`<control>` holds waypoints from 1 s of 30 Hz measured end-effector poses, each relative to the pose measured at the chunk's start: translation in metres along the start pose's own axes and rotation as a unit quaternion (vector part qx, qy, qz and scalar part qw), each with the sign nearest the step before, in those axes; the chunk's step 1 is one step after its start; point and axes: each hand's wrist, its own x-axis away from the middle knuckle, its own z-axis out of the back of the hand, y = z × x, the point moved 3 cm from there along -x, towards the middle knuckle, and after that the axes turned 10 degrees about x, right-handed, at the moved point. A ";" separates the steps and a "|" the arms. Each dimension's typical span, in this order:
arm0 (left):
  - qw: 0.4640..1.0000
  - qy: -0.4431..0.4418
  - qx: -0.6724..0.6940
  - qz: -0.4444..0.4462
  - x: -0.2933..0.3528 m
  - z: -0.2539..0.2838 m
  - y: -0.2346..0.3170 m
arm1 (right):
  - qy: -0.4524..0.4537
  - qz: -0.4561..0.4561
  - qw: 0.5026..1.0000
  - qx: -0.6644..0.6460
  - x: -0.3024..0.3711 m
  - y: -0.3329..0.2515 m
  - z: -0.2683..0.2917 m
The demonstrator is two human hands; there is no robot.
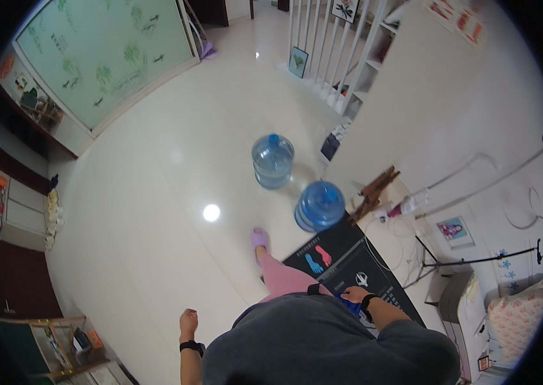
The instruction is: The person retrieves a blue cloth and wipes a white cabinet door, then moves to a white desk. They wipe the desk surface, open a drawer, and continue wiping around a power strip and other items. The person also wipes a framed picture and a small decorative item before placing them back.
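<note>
My left hand [188, 323] hangs at my left side over the floor, its fingers curled in, and nothing shows in it. At my right hip, my right hand [353, 294] is closed on a blue thing [351, 305], mostly hidden by my hand and shirt, so its kind cannot be told. Ahead on the floor stand two large water-cooler bottles, both upright and apart from my hands. The farther, clear-blue bottle [273, 163] has a blue cap. A deeper blue bottle [321, 206] stands nearer and to the right, by the mat's corner.
A black mat [374, 269] with footprint marks lies under my right side. Right of the bottles are a brown wooden rack [374, 192], loose cables and a black tripod stand [435, 263]. White railings [323, 51] stand ahead; a green patterned glass door [104, 58] is far left.
</note>
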 end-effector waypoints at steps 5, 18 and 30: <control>0.982 -0.110 0.113 0.103 -0.101 0.012 0.057 | 0.086 -0.010 0.994 -0.067 -0.096 -0.079 0.131; 0.995 -0.092 -0.001 0.038 -0.408 0.084 0.098 | 0.149 -0.022 0.981 -0.118 -0.299 -0.287 0.459; 0.984 0.095 0.150 -0.013 -0.609 0.212 0.314 | 0.034 0.082 0.996 0.028 -0.422 -0.387 0.610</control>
